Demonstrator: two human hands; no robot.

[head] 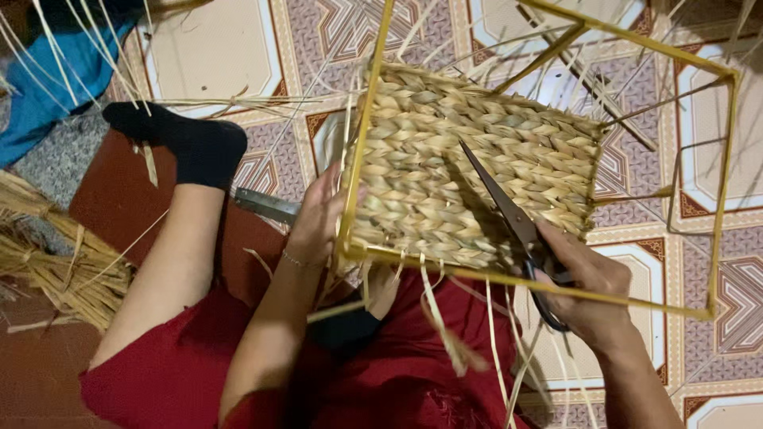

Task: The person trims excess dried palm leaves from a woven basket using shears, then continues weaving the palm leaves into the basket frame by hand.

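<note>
With the left hand (316, 218) gripping the frame (356, 171), the right hand (586, 280), closed on the scissors (509, 214), should snip strays flush against the weave (477, 167).

Single head view, steeply downward, close overhead

I see patterned floor tiles (715, 143) beyond the right grip — loose straw (48, 262) and blue cloth (48, 71) far left of the left grip, a metal ruler (266, 205) just beside it.
</note>
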